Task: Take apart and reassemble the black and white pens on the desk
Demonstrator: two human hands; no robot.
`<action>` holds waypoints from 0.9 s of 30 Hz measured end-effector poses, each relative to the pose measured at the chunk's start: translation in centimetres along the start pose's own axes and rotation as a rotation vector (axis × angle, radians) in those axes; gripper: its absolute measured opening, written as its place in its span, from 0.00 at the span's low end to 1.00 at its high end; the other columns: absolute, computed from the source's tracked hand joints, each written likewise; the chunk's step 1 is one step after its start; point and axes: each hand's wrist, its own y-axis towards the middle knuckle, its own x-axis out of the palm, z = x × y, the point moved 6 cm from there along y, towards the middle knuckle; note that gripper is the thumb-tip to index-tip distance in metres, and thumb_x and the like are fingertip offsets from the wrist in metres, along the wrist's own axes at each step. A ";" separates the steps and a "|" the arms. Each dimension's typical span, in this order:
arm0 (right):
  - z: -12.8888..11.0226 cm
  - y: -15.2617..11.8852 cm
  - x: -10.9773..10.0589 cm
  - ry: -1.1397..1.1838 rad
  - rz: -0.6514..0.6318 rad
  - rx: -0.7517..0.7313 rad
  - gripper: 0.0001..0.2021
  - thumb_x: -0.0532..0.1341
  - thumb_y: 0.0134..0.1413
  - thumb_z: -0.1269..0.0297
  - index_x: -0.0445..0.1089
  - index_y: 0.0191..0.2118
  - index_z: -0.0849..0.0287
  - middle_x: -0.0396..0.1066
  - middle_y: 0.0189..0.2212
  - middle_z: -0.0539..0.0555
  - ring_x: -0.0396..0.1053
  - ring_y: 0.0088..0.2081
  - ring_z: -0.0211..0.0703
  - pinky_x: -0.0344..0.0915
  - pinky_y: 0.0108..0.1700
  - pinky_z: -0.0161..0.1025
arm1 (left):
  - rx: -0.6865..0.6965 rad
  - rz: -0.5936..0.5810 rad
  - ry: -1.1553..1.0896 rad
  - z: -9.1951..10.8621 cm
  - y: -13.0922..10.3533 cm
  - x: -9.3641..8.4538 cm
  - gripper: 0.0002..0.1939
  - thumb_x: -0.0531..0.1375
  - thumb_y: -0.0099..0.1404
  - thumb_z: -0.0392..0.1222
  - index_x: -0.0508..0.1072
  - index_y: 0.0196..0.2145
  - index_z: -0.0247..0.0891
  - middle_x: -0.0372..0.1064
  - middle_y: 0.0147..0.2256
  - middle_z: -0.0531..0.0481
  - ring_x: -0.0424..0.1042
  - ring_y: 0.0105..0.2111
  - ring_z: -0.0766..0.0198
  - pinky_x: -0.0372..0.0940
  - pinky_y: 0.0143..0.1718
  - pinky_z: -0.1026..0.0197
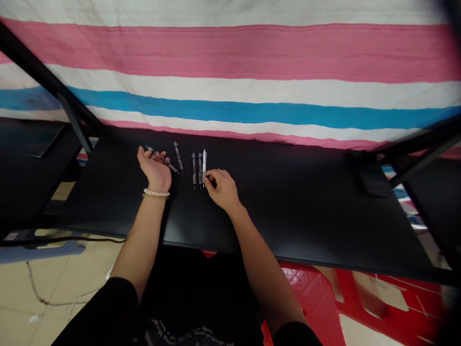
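Note:
My left hand (156,169) is turned palm up above the left part of the black table, its fingers curled round a grey pen (173,168) that slants across them. Part of that pen is hidden by the fingers. Just right of it, a grey pen (178,157) lies slightly tilted on the tabletop. Two dark clear-barrelled pens (194,169) (200,169) and a white pen (204,162) lie side by side, pointing away from me. With thumb and fingertips, my right hand (222,188) pinches the near end of the white pen.
The black table (306,206) has a striped cloth (252,53) hanging behind it. A dark flat object (374,180) lies at its right end. Black frame bars (50,79) rise at both sides. Red plastic stools (313,298) stand under the front edge, and cables (46,300) run over the floor at left.

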 end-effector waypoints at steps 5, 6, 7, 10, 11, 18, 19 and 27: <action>0.1 -0.1 0.3 -0.004 -0.002 -0.016 0.06 0.58 0.64 0.65 0.73 0.39 0.57 0.72 0.33 0.55 0.67 0.38 0.48 0.64 0.42 0.42 | 0.091 -0.037 0.157 -0.7 0.0 0.2 0.29 0.55 0.60 0.72 0.72 0.39 0.42 0.70 0.45 0.43 0.72 0.51 0.56 0.67 0.46 0.61; 0.1 -0.1 0.3 -0.002 -0.001 -0.016 0.06 0.58 0.64 0.66 0.73 0.40 0.57 0.72 0.33 0.55 0.67 0.38 0.48 0.64 0.42 0.42 | 0.091 -0.056 0.170 -0.8 -0.1 0.3 0.31 0.55 0.59 0.73 0.73 0.40 0.42 0.70 0.48 0.42 0.70 0.54 0.54 0.66 0.49 0.60; 0.2 -0.1 0.3 -0.002 -0.002 -0.019 0.06 0.59 0.64 0.66 0.73 0.40 0.57 0.72 0.32 0.55 0.67 0.37 0.48 0.64 0.43 0.42 | 0.086 -0.071 0.177 -0.8 -0.2 0.4 0.32 0.55 0.59 0.73 0.73 0.42 0.42 0.70 0.50 0.42 0.68 0.57 0.53 0.66 0.52 0.59; 0.1 -0.1 0.3 -0.009 -0.010 -0.026 0.06 0.59 0.64 0.66 0.73 0.42 0.58 0.73 0.33 0.55 0.67 0.37 0.48 0.65 0.43 0.43 | 0.057 -0.089 0.192 -0.9 -0.4 0.4 0.30 0.54 0.62 0.72 0.74 0.45 0.44 0.68 0.57 0.42 0.60 0.66 0.53 0.61 0.60 0.56; 0.1 0.0 0.3 -0.012 -0.013 -0.025 0.06 0.59 0.64 0.66 0.73 0.42 0.58 0.73 0.33 0.55 0.67 0.37 0.48 0.65 0.43 0.43 | 0.049 -0.088 0.194 -1.0 -0.4 0.3 0.29 0.54 0.63 0.71 0.74 0.46 0.45 0.67 0.59 0.43 0.57 0.68 0.54 0.59 0.62 0.56; -0.2 -0.1 0.2 -0.005 -0.038 -0.030 0.08 0.60 0.64 0.67 0.77 0.42 0.57 0.73 0.34 0.55 0.69 0.39 0.48 0.65 0.44 0.43 | 0.067 0.018 0.194 -1.6 -0.6 0.0 0.15 0.63 0.62 0.55 0.76 0.39 0.42 0.72 0.53 0.45 0.68 0.59 0.59 0.61 0.60 0.60; -0.3 -0.1 0.3 -0.001 -0.042 -0.037 0.08 0.60 0.64 0.67 0.77 0.42 0.56 0.73 0.35 0.56 0.69 0.40 0.48 0.65 0.44 0.43 | 0.083 0.024 0.210 -1.7 -0.7 0.2 0.13 0.64 0.61 0.53 0.76 0.38 0.41 0.74 0.49 0.46 0.70 0.56 0.60 0.62 0.58 0.61; -0.5 -0.1 0.3 -0.035 -0.053 -0.060 0.08 0.58 0.65 0.66 0.76 0.39 0.57 0.72 0.33 0.55 0.68 0.38 0.46 0.64 0.44 0.41 | 0.178 0.047 0.306 -1.6 -1.2 0.7 0.02 0.65 0.58 0.35 0.74 0.30 0.38 0.67 0.29 0.56 0.67 0.31 0.71 0.62 0.38 0.67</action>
